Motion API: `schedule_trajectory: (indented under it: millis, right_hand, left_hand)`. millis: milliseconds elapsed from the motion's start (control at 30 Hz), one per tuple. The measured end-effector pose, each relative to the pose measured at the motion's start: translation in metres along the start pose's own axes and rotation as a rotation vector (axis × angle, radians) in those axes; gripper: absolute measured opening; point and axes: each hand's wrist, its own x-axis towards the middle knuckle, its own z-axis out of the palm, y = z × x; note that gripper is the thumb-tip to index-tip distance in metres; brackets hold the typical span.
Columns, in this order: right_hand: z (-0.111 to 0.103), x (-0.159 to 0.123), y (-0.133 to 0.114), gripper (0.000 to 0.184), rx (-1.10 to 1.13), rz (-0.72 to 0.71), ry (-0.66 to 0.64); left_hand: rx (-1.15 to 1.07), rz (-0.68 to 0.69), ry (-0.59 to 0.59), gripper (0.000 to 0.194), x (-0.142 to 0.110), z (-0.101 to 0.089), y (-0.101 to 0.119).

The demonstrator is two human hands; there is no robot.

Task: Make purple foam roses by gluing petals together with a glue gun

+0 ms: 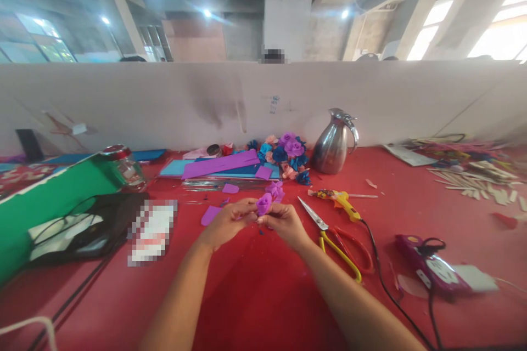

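Note:
Between my two hands is a small purple paper flower (264, 204), held up above the red table. My left hand (230, 223) pinches it from the left, fingers closed. On the other side, my right hand (286, 224) grips its lower right with thumb and fingertips. Just behind it lies another purple paper flower (275, 191). A piece of purple paper (211, 215) rests beside my left hand, and a smaller purple piece (230, 188) lies farther back. Scissors with red and yellow handles (329, 238) lie open to the right of my right hand.
A yellow glue gun (340, 200) with a black cord lies beyond the scissors. Finished paper flowers (288, 153) are heaped near a steel jug (331, 145). Purple and blue sheets (222, 164) lie at the back. A purple power strip (432, 266) sits right; a green board (61, 203) stands left.

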Motion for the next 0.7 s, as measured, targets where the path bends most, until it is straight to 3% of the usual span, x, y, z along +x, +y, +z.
schedule_trajectory:
  millis: [200,300,400,533,700]
  right_hand:
    - [-0.010,0.003,-0.002,0.032,-0.003,0.133,-0.147]
    - [-0.010,0.005,0.001,0.032,0.007,0.152,-0.180]
    - [-0.008,0.005,0.005,0.032,-0.014,0.141,-0.072]
    - [-0.004,0.002,0.005,0.035,-0.081,0.100,0.146]
    - [0.000,-0.002,0.002,0.032,-0.116,0.021,0.175]
  left_hand:
    - [-0.060,-0.014,-0.003,0.018,-0.006,0.007,-0.010]
    - [-0.168,-0.037,0.075,0.016,-0.009,0.013,-0.020]
    - [-0.225,-0.066,0.223,0.020,-0.007,0.019,-0.029]
    - [-0.129,-0.088,0.446,0.018,-0.003,0.021,-0.037]
    - [0.026,-0.049,0.498,0.018,-0.001,0.021,-0.038]
